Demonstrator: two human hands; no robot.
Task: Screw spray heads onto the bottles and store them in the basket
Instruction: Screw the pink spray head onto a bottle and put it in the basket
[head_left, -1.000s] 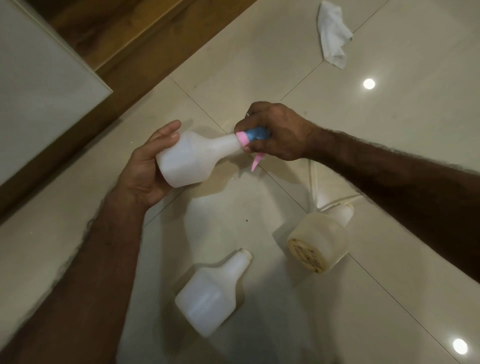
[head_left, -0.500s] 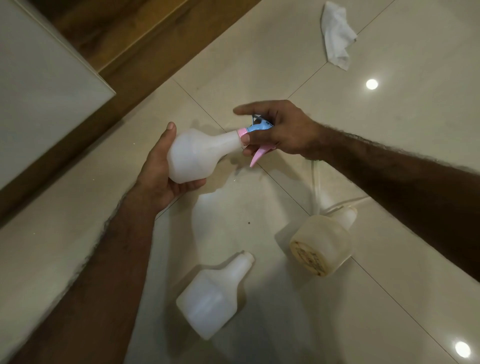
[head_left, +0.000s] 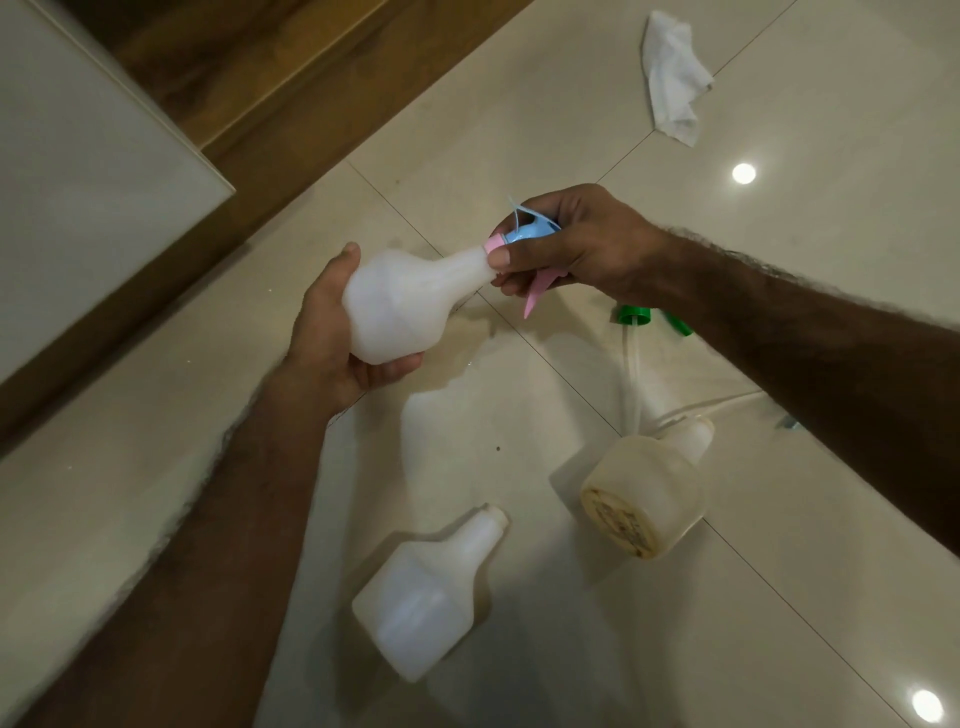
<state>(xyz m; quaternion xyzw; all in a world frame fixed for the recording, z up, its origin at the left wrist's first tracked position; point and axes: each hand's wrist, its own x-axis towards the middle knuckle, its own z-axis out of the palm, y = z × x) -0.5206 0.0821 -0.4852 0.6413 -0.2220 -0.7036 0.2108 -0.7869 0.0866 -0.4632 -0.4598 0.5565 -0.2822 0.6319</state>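
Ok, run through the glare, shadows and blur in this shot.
Head view: dim, warm light; two round lamp reflections glare on the glossy floor tiles; soft shadows lie beside the headless white bottle and the yellowish bottle; the left forearm's edges are smeared; the held bottle and its spray head look fairly sharp.

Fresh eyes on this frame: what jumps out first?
Mid-frame, the left hand holds a white bottle off the floor while the right hand grips the blue-and-pink spray head at its neck. Below them, a second white bottle and a yellowed bottle lie on the tiles.
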